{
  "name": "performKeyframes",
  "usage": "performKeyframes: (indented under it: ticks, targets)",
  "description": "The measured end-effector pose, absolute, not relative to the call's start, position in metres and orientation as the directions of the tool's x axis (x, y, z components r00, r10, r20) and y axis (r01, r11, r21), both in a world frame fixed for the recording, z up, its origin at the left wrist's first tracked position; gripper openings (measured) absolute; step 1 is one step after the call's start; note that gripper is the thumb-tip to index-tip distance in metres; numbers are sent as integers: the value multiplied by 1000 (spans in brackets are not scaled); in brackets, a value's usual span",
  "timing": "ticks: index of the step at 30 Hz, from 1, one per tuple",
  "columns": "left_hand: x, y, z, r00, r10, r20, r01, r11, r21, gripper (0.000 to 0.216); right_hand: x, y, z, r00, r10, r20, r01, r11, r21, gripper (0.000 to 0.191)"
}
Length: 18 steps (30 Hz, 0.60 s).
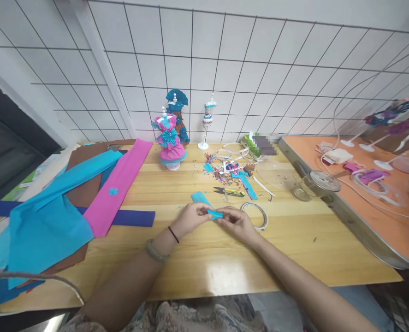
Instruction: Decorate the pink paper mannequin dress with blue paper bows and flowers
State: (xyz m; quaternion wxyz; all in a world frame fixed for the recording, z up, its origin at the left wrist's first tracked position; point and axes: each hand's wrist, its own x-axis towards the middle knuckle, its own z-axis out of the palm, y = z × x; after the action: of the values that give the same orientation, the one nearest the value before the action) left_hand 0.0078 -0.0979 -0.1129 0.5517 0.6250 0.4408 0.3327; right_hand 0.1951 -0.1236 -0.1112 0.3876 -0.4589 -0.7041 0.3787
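Turquoise strip [215, 215], fingers [229, 214] pinching each end, ring-shaped tape [266, 216], wood-grained tabletop [190, 267]

At seven o'clock, left wrist [165, 241]: thin black band [173, 234], pale greenish bangle [153, 252]. At six o'clock, a muted, patterned garment [190, 319].

A craft workshop, folks! Miniature dress forms [172, 154] at the wooden table's [193, 272] back, scraps [229, 173] mid-table, coloured sheets [52, 226] left, and, blurrily, probably more stands [384, 164] beyond its right edge!
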Motion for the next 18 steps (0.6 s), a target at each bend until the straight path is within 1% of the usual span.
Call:
performKeyframes:
  ticks: [8,18]
  targets:
    - [8,-98,-114,383,920,-76,183,5,983,26,195,-124,-111,-295,929,223,355,323,-877,23]
    - [5,-97,-116,392,918,-60,167,-7,986,27,196,-122,-115,-273,935,226,363,318,-876,23]
